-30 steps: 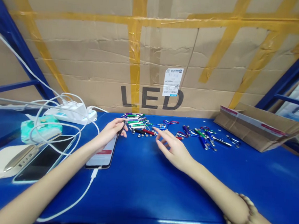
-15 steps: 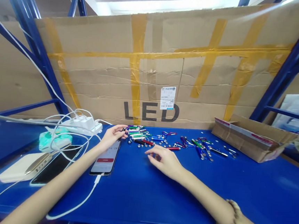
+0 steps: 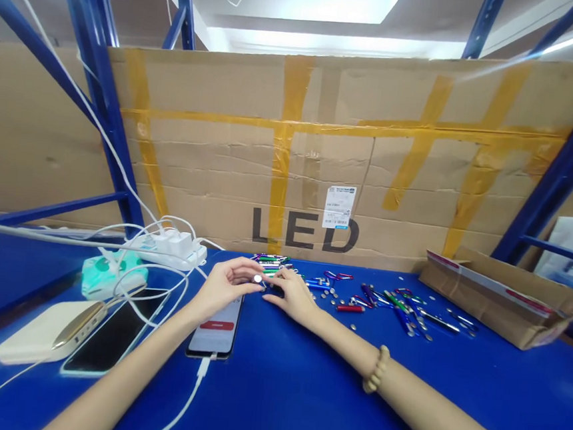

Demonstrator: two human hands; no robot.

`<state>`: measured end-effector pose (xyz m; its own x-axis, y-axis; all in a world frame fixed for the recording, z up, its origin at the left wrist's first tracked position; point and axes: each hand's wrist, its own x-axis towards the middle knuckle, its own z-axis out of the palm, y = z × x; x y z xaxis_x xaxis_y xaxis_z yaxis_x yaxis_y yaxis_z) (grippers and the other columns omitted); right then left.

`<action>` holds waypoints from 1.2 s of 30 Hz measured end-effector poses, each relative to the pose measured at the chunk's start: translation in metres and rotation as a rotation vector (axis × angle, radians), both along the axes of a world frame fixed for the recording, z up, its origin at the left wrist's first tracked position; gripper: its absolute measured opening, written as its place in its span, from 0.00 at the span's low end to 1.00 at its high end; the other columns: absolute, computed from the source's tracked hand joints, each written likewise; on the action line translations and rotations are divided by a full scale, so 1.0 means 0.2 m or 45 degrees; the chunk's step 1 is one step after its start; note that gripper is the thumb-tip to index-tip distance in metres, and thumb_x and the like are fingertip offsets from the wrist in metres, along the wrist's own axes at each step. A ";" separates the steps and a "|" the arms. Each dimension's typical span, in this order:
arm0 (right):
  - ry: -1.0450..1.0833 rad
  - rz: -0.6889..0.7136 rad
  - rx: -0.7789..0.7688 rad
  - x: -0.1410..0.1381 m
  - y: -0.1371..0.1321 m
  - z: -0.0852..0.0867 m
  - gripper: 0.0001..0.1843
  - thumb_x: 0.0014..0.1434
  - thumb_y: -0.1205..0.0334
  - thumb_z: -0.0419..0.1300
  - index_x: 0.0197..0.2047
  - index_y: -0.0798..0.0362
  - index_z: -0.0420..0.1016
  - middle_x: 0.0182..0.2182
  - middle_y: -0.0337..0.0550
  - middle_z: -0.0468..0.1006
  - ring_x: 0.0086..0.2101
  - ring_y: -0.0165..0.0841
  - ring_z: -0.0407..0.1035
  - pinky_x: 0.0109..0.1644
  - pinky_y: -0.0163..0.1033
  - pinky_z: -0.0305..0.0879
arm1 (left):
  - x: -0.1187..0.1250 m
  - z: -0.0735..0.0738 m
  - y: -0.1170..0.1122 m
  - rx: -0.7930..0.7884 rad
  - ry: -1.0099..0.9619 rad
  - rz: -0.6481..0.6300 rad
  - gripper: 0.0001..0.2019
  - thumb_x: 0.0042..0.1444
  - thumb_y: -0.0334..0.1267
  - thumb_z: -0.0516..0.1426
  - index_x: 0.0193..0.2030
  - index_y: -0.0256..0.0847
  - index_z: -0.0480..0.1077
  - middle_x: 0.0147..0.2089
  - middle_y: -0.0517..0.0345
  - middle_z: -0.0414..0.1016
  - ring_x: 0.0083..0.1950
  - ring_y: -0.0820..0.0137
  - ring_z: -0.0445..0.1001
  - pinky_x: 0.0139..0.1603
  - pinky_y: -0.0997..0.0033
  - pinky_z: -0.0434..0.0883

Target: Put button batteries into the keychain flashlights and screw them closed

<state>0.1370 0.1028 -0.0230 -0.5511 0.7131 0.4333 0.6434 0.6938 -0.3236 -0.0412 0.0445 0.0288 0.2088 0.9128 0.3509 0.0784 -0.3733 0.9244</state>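
Observation:
My left hand (image 3: 225,284) hovers over the top of a phone (image 3: 218,320) and pinches a small silver-tipped keychain flashlight (image 3: 258,279). My right hand (image 3: 292,293) meets it from the right, its fingers pinched at the same small piece; what they hold is too small to make out. Just behind both hands lies a pile of colourful little flashlights (image 3: 270,262). More flashlights, carabiner clips and button cells (image 3: 389,302) are scattered to the right on the blue shelf (image 3: 302,384).
A charging cable (image 3: 184,403) runs from the phone toward me. At the left lie a second phone (image 3: 113,334), a white power bank (image 3: 29,340), a tissue pack (image 3: 111,272) and a power strip (image 3: 173,248) with looping cords. An open cardboard box (image 3: 500,297) stands at right. A taped cardboard sheet (image 3: 321,158) walls the back.
My right hand moved left from the shelf surface to meet my left hand at the small flashlight. The camera tilted up, showing more of the rack and ceiling.

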 end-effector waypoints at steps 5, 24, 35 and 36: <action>0.144 0.020 -0.057 -0.09 0.07 -0.04 0.07 0.51 0.62 0.64 0.35 0.54 0.79 0.38 0.50 0.75 0.42 0.40 0.67 0.47 0.47 0.61 | -0.02 0.02 -0.02 0.004 -0.031 0.026 0.14 0.41 0.31 0.65 0.37 0.35 0.72 0.37 0.51 0.80 0.42 0.63 0.77 0.47 0.64 0.72; 0.665 0.106 -0.514 0.34 -0.34 0.11 0.20 0.62 0.54 0.49 0.54 0.52 0.69 0.30 0.41 0.77 0.37 0.32 0.70 0.48 0.44 0.64 | 0.16 -0.12 -0.13 -0.285 0.245 -0.416 0.17 0.58 0.36 0.51 0.54 0.40 0.64 0.37 0.54 0.73 0.24 0.77 0.61 0.25 0.76 0.61; 0.696 0.164 -0.223 0.32 -0.47 0.14 0.06 0.51 0.60 0.64 0.33 0.51 0.80 0.25 0.40 0.79 0.25 0.29 0.72 0.29 0.32 0.67 | 0.21 -0.11 -0.19 -0.229 0.436 -0.519 0.12 0.58 0.32 0.51 0.46 0.42 0.72 0.37 0.57 0.77 0.34 0.72 0.70 0.36 0.76 0.66; 0.683 0.182 -0.211 0.32 -0.47 0.14 0.05 0.51 0.61 0.64 0.32 0.51 0.80 0.25 0.40 0.79 0.26 0.29 0.72 0.29 0.31 0.68 | 0.21 -0.10 -0.20 -0.218 0.476 -0.512 0.11 0.58 0.32 0.52 0.44 0.41 0.74 0.37 0.58 0.77 0.32 0.72 0.69 0.34 0.77 0.66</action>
<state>0.2011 0.0088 0.0049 -0.3814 0.7300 0.5672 0.2630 0.6739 -0.6904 0.0008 0.0054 0.0080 0.6325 0.7735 0.0405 0.2944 -0.2885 0.9111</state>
